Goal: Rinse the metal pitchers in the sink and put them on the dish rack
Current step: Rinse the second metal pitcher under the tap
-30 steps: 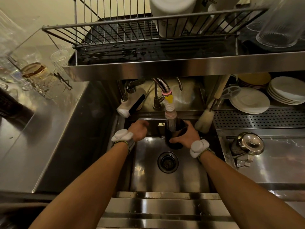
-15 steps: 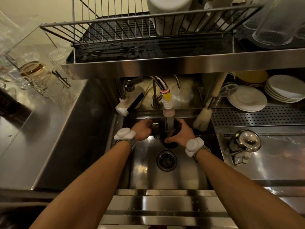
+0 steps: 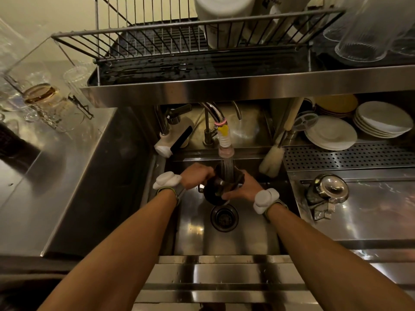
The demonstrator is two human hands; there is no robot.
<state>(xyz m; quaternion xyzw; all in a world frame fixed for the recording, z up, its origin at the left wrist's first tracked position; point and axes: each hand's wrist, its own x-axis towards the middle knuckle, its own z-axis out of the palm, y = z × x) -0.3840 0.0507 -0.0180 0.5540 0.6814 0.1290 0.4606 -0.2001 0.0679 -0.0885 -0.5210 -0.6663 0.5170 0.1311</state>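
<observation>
The right hand (image 3: pixel 241 190) is cupping the far and under side of a metal pitcher (image 3: pixel 221 187), fingers wrapped and closed on its body, while the left hand (image 3: pixel 196 178) is closing on the pitcher's near-left side, apparently at the handle, though the exact grip is hidden by the knuckles. The pitcher is sitting between the two hands, above the drain (image 3: pixel 224 217) of the sink (image 3: pixel 258 241) and directly under the faucet nozzle (image 3: pixel 225 145), whose stream is running onto it.

The pitcher is lying tilted, its long axis running roughly from the hands up toward the faucet, with its rounded base turned toward the camera and the drain; the mouth seems to be pointing away and up into the water, but that end is dark and hard to read.

Judging by its look, it is a stiff, thin-walled steel vessel, light when drained and slippery while wet, so the handle plus a supporting palm under the body looks like the safest hold. The dish rack (image 3: pixel 157 41) is waiting above and beyond both hands.
</observation>
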